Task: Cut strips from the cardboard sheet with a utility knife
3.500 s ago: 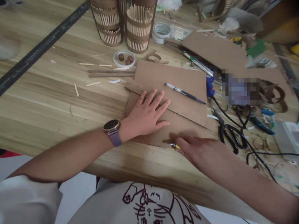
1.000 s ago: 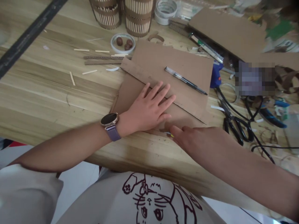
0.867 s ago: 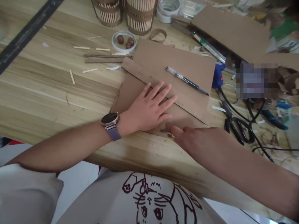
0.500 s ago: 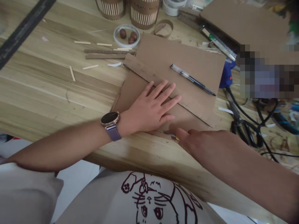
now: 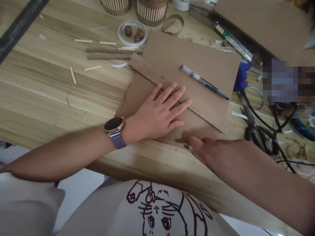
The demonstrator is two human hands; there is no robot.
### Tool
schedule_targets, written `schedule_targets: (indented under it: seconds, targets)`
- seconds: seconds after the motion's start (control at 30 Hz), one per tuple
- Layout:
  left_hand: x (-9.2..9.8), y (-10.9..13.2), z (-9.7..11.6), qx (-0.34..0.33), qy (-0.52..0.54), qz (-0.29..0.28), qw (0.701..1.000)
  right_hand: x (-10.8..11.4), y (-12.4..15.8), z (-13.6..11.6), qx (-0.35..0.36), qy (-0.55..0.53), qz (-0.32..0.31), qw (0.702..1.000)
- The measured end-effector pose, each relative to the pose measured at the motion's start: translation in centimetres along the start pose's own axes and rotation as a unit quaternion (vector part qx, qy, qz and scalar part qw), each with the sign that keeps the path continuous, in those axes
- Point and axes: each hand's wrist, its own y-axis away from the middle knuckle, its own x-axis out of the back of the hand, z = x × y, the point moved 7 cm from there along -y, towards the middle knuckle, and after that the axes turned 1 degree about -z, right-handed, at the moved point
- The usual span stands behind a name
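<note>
A small tool (image 5: 190,147) is grasped in the right hand (image 5: 216,150), which hides all but its thin tip and a yellow bit, at the near edge of the stacked cardboard (image 5: 137,91). The left hand (image 5: 159,113), spread and gripping nothing, covers part of it. Two containers (image 5: 152,13) are cut off above; a pen (image 5: 204,82) lies on the cardboard, scissors (image 5: 254,127) to the right.

A craft workspace: wooden table (image 5: 44,95) with cardboard sheets (image 5: 167,54), scissors (image 5: 255,127), slatted containers (image 5: 152,12) and loose sticks (image 5: 83,41).
</note>
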Motion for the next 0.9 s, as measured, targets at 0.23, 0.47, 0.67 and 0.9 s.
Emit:
schedule_targets:
  seconds: [0.23,0.47,0.67,0.9]
  targets:
    - [-0.2,0.1,0.0,-0.008,-0.001,0.008,1.000,0.0,0.0,0.1,-0.028,0.007,-0.100,0.995]
    - [-0.1,0.2,0.0,-0.018,0.004,0.024,1.000,0.3,0.2,0.1,-0.041,0.026,-0.148,0.988]
    - [-0.1,0.1,0.0,-0.019,0.009,0.028,0.999,-0.3,0.4,0.4,-0.033,0.052,-0.138,0.989]
    - [-0.2,0.2,0.0,-0.017,0.003,0.029,0.999,-0.8,0.6,1.0,-0.037,0.025,-0.135,0.990]
